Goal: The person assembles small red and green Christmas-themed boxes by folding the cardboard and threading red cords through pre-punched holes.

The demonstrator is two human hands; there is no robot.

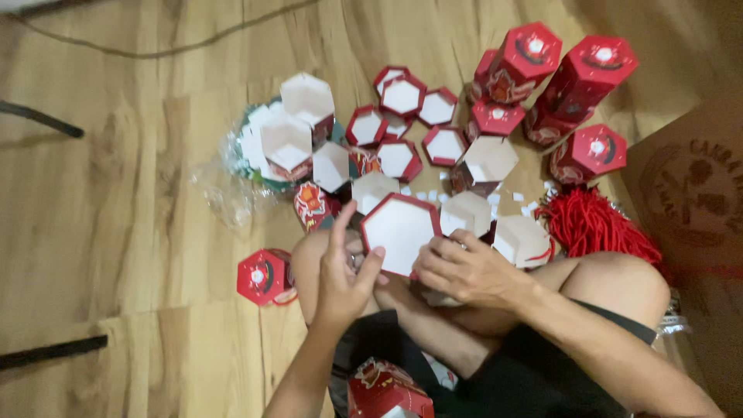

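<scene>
Over my lap | both hands pinch hexagonal lid (399, 231): left hand (344, 282) at 8 o'clock, right hand (464, 269) at 4 | best keep it level

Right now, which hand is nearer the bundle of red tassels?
Right. The right hand sits on the hexagonal lid, just left of the red tassels. The left hand is on the lid's far side, farther away.
</scene>
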